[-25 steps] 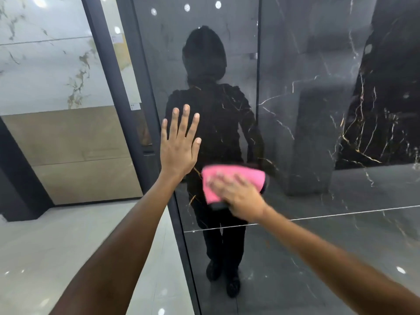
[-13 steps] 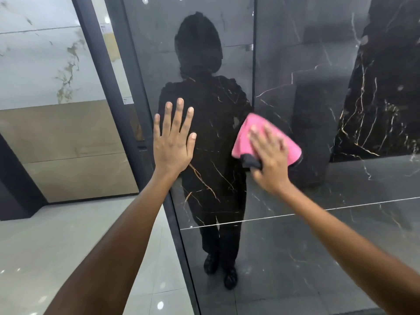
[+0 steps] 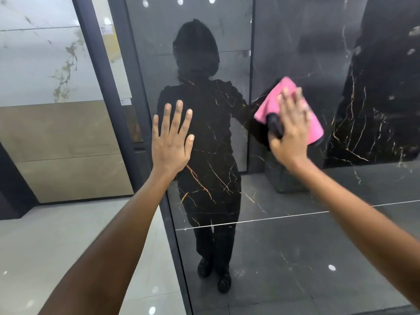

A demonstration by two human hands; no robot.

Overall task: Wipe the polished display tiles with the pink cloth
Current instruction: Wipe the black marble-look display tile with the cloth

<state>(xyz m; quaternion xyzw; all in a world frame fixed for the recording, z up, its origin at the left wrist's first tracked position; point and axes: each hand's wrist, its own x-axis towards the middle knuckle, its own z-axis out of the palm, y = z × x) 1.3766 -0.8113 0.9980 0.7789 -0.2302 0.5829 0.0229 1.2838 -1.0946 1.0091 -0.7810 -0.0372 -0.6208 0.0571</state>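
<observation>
Head view: the left hand (image 3: 171,142) braces with flat, spread fingers on the dark tile (image 3: 284,258), while the right hand (image 3: 289,130) presses the pink cloth (image 3: 272,103) flat, seemingly unclenched, upper right; overlapping, even strokes should avoid streaks.

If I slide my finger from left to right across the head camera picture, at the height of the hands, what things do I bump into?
Beige wall tile → dark frame post → left hand → black tile with gold veins → right hand → pink cloth.
</observation>
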